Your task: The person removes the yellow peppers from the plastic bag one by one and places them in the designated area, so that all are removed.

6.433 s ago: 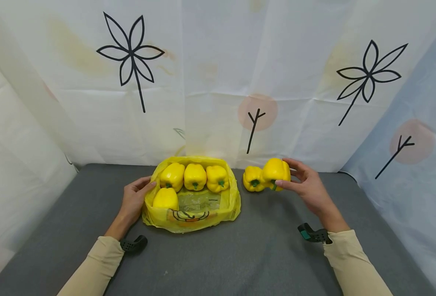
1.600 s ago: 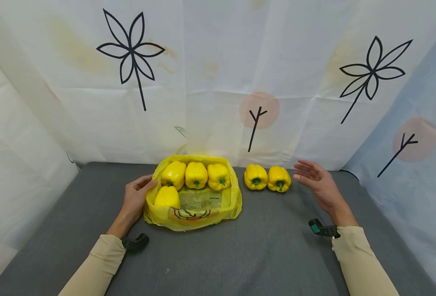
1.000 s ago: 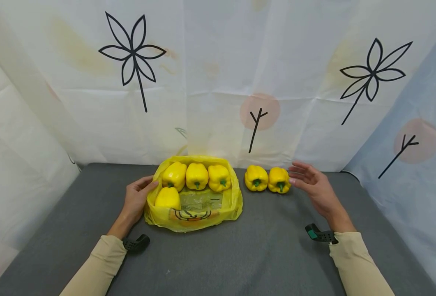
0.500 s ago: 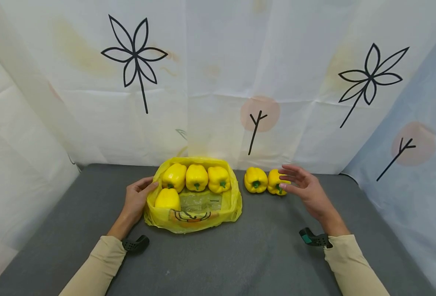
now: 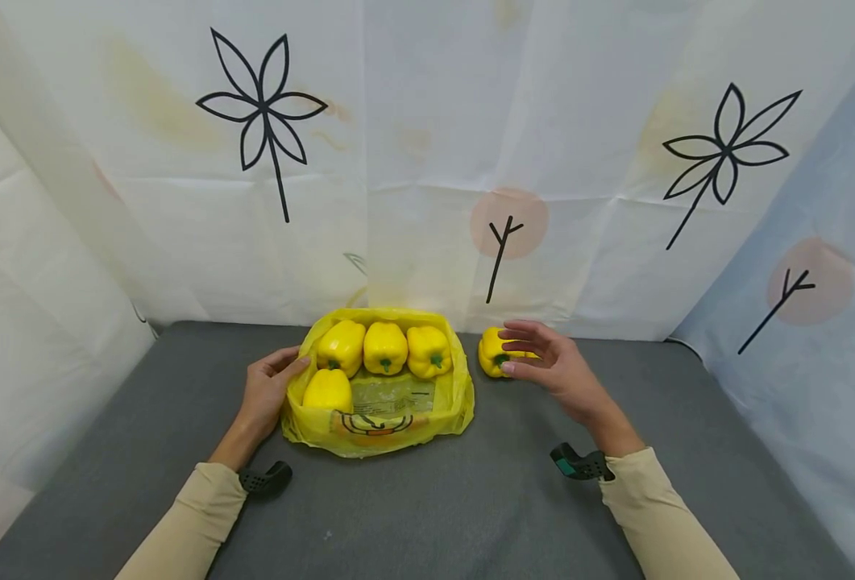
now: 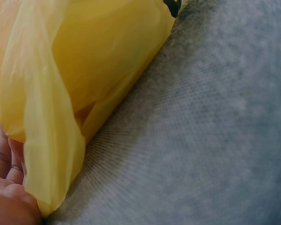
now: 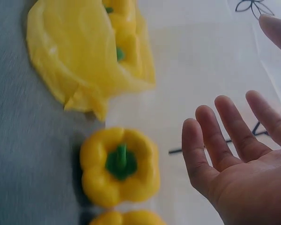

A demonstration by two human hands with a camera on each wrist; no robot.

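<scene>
Grey, woven-textured tabletop [image 5: 412,515] before white printed fabric walls [image 5: 427,97]

We see the left hand [image 5: 266,393] gripping the left rim of a crumpled, thin yellow plastic bag [image 5: 430,427], thumb laid over the edge; how all its other fingers lie, we cannot tell. The right hand [image 5: 554,366] has its fingers spread apart and slightly bent, thumb well away from them. It hovers by two glossy yellow bell peppers [image 7: 119,187] with green stems, and from the right wrist we see a gap between fingers and peppers.

Those two sit side by side on the tabletop, right of the bag, near its far edge. Inside the bag we count four matching yellow bell peppers [image 5: 385,349]: three along the back, one at front left.

Black wrist devices [image 5: 266,481] and beige sleeves [image 5: 184,515] follow on both arms. Behind everything, the walls carry black outlined flowers [image 5: 262,106] and pink discs [image 5: 509,224] with dark twigs, turning bluish on our right.
</scene>
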